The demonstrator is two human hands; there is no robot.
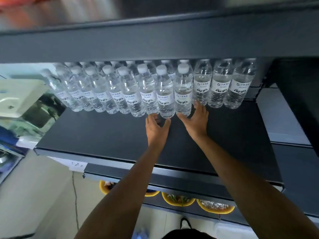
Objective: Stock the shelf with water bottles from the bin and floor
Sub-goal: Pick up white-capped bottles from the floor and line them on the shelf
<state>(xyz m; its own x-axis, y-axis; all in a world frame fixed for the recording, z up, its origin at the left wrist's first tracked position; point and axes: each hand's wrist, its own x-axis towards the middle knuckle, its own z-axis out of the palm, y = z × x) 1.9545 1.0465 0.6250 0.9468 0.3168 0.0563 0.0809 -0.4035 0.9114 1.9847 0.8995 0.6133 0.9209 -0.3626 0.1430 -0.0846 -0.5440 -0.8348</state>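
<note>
Both forearms are extended onto the shelf [120, 135]; left hand [158, 128] and right hand [196, 120], grips spread, are set at bottle bases [165, 94]; back rows filled, front bare.

Three yellow-rimmed bowls [178, 200] sit in a row on a lower dark ledge; their contents are too blurred to name. Left of the bowls, a thin dark cable [75, 200] runs down the pale wall [34, 187]. Well above and left of the bowls is a white appliance [19, 97], and just above the cable a white wall socket [77, 165].
</note>
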